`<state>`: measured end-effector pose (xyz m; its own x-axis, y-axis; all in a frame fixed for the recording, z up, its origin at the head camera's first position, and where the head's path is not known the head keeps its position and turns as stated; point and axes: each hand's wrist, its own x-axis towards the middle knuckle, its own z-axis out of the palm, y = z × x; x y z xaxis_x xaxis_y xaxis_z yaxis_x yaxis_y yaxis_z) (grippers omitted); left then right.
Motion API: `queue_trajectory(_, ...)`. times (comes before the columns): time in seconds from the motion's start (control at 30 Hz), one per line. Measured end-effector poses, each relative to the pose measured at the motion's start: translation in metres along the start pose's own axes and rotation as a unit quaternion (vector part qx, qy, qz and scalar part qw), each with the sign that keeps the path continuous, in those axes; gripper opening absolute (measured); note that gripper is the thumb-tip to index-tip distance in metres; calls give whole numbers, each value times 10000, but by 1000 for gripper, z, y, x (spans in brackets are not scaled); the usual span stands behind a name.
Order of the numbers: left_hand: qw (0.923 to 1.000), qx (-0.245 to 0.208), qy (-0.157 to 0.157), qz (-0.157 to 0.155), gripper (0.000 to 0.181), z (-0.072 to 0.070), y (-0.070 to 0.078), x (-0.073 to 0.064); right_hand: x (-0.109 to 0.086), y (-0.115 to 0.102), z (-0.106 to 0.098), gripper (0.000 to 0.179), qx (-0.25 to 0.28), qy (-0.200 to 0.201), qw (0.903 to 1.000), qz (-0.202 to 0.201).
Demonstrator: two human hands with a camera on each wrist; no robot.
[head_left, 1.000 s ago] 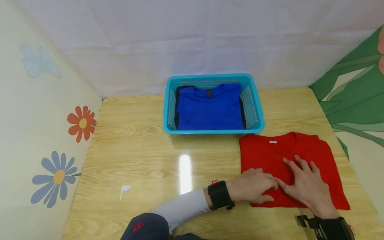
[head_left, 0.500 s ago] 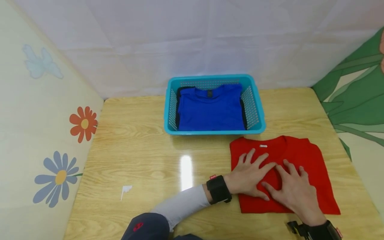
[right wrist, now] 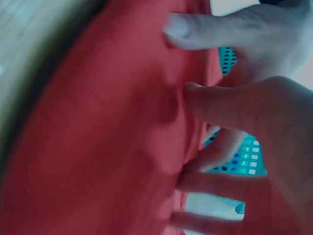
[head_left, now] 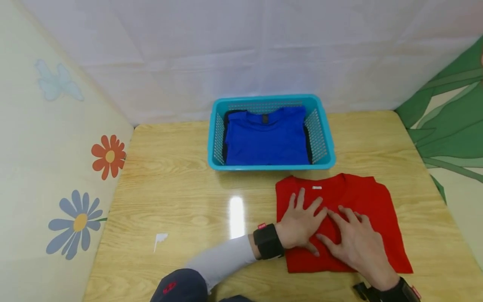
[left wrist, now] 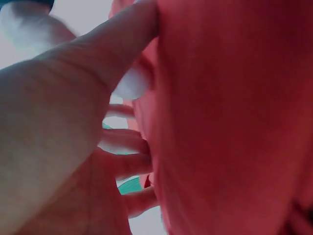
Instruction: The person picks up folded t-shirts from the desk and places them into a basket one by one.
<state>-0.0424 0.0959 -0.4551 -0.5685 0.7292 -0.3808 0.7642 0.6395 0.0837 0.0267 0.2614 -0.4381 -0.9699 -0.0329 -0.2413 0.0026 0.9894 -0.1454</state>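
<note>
A folded red T-shirt [head_left: 377, 226] lies on the wooden table, its neckline and small white label facing the back. My left hand [head_left: 302, 224] rests on its left half with fingers spread. Beside it, my right hand [head_left: 358, 243] presses on the middle of the shirt, fingers spread and slightly bent at the tips. The two hands nearly meet at the fingertips. In the left wrist view, the fingertips of my left hand [left wrist: 73, 112] touch the red cloth. The right wrist view has the thumb and fingertips of my right hand [right wrist: 274, 147] against the fabric.
Behind the shirt stands a turquoise plastic basket [head_left: 271, 167] holding a folded blue T-shirt [head_left: 268, 144] over dark cloth. A small white mark [head_left: 161, 237] shows on the left part of the wooden table [head_left: 170, 180]. Painted walls border both sides, and a white sheet hangs behind.
The red T-shirt has slid left and slightly toward me under both hands. My left hand's fingers were bent at first and are now spread on the cloth. The basket stays put.
</note>
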Motion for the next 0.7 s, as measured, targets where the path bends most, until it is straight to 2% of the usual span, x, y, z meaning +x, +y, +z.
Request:
queue_trajectory(0.2,10000,26,-58,20,122,5,-13,-11,8,20,-13,77,557,253,9975,-354)
queue_trajectory(0.37,9998,-134,-131,-92,123,7,-24,-20,14,47,-14,92,493,515,9957,-585)
queue_trajectory(0.53,9989,-391,-215,-132,123,8,-38,-28,20,59,-6,106,566,114,9968,-560)
queue_trajectory(0.7,9979,-574,-187,-236,122,11,-50,-35,28,53,2,110,538,-33,9968,-589)
